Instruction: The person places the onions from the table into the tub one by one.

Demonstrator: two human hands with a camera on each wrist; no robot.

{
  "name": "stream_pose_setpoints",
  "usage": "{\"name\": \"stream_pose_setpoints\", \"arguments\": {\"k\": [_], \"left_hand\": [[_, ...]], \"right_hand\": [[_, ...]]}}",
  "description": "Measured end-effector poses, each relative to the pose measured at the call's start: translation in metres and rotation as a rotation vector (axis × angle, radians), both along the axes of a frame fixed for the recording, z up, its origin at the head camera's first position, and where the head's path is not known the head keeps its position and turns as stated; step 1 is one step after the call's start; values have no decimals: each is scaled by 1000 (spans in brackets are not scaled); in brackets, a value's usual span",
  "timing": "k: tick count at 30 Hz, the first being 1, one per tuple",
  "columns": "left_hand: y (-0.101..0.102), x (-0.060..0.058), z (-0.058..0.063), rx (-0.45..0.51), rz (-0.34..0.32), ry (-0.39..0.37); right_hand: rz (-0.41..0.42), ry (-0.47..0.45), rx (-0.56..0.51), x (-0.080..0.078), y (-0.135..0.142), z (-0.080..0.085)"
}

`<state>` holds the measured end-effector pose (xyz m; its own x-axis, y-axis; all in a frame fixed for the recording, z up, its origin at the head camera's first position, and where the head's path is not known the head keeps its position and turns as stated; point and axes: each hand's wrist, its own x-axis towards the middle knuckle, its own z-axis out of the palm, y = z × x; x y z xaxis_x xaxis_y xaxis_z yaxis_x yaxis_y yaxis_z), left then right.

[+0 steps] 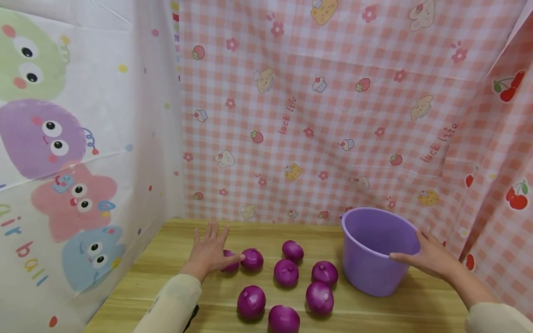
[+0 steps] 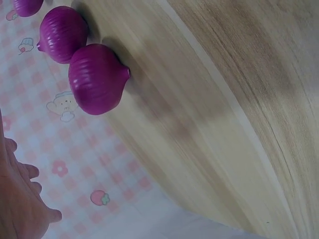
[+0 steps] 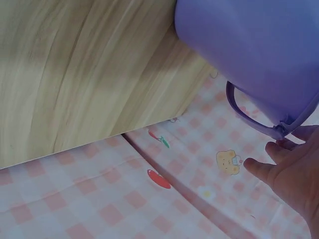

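Several purple onions (image 1: pixel 286 273) lie spread over the middle of the wooden table. My left hand (image 1: pixel 210 249) is at the left end of the group, fingers spread and straight, thumb reaching across one onion (image 1: pixel 230 262) and partly hiding it. The thumb tip overlaps the onion beside it (image 1: pixel 251 260). In the left wrist view two onions (image 2: pixel 97 79) sit side by side, apart from the fingers. A purple bucket (image 1: pixel 372 268) stands upright at the right. My right hand (image 1: pixel 430 254) is at its right rim, thumb along the near edge, fingers extended at the outside by the handle (image 3: pixel 251 121).
The wooden table (image 1: pixel 141 296) backs onto a pink checked cloth (image 1: pixel 354 106). A white cloth with cartoon figures (image 1: pixel 145 92) hangs along the left side, and more checked cloth (image 1: pixel 499 185) along the right.
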<state>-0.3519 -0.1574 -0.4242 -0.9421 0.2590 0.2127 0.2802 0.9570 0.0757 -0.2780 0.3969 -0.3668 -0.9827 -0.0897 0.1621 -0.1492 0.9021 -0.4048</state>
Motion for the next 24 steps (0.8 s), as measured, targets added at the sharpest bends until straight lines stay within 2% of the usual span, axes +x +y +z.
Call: {"name": "stream_pose_setpoints", "arguments": {"k": [7,13,19,24], "left_hand": [[0,4,1,-17,7,-1],[1,9,3,-6,12,-20],[0,8,-2,17,8,-24],[-3,5,-12,84,18,-44]], "right_hand": [[-11,13,-17,0,0,-6],[-10,59,-52,-3,-10,-11],[6,110,-71,-6,-17,-13],[-44,62,-69,-5,-17,-15]]}}
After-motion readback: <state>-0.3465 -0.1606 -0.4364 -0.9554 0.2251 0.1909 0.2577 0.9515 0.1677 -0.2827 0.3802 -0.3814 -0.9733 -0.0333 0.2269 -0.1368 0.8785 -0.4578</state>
